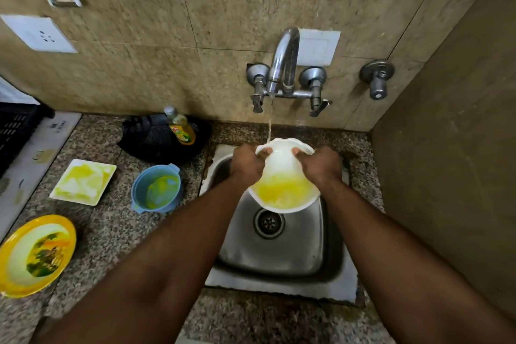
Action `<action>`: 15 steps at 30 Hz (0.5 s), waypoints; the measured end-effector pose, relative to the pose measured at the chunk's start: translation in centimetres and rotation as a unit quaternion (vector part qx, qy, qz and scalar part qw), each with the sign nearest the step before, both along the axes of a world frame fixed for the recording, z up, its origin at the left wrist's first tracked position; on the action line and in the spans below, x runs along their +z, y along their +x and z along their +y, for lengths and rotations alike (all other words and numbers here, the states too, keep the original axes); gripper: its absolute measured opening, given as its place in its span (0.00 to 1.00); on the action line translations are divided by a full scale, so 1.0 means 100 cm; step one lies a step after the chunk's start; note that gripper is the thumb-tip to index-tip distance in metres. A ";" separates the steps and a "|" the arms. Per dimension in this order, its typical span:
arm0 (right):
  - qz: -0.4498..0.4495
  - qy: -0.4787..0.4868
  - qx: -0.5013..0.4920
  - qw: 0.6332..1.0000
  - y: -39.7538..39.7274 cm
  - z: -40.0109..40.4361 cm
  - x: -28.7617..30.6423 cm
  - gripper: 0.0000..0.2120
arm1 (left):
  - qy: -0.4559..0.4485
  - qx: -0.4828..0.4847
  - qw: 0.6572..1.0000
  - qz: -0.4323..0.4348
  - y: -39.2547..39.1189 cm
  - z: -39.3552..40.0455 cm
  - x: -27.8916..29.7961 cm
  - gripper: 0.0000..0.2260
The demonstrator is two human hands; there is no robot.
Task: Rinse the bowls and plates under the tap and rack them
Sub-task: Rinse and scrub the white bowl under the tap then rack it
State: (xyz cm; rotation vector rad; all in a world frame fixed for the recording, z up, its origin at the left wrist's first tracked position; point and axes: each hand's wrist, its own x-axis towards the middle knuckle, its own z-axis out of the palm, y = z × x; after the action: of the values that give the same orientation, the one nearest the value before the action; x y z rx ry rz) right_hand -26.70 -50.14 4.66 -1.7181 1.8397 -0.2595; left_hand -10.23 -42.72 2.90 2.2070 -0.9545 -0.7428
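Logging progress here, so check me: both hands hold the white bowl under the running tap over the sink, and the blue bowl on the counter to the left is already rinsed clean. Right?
Not quite. The blue bowl is not clean: the head view shows yellow residue inside it. The rest holds: left hand and right hand hold the white bowl under the running tap over the sink.

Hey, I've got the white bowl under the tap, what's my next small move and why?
Probably tip the white bowl toward the water stream: both hands hold its rim, yet the yellow residue sits at the near side while water lands at the far rim.
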 end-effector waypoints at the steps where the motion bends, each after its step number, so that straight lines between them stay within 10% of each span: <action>1: -0.009 -0.001 -0.012 1.000 -0.003 0.000 -0.002 0.35 | -0.008 -0.014 1.000 0.012 0.002 0.002 -0.004 0.19; 15: 0.155 -0.147 0.200 0.956 0.024 -0.001 0.030 0.36 | -0.109 -0.010 0.993 0.035 0.016 -0.001 0.005 0.20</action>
State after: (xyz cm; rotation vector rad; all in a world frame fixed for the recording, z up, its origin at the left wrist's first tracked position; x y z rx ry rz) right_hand -24.29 -50.20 7.64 -2.4106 1.6680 -0.1026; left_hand -8.62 -42.85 3.44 1.9719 -0.9758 -0.6865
